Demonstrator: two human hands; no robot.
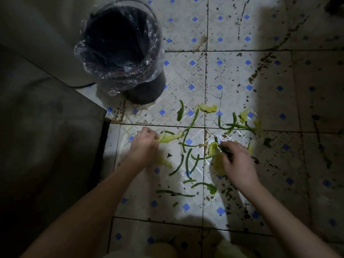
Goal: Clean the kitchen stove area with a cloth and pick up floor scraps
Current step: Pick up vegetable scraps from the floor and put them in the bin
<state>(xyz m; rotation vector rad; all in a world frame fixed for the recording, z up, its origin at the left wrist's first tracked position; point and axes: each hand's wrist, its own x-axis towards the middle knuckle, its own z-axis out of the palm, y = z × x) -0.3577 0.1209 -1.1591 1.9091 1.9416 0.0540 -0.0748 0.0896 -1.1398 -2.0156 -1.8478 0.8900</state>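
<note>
Two bare hands work low over the tiled floor (186, 71). Our left hand (143, 144) pinches a pale yellow-green peel (170, 137), fingers curled closed round its end. Our right hand (236, 161) is cupped shut over a bunch of yellowish scraps (216, 162) and a dark green strip; we cannot tell how much it grips. Loose green strips (188, 164) lie scattered between and beyond both hands, more toward the floor's right side near a tile seam. A black bin (147, 90) with a clear liner stands well apart, ahead of the left hand, with bare tile between. A dark cabinet edge (103, 142) crowds the left. Corners fall into shadow, and the bin's inside is unreadable.
</note>
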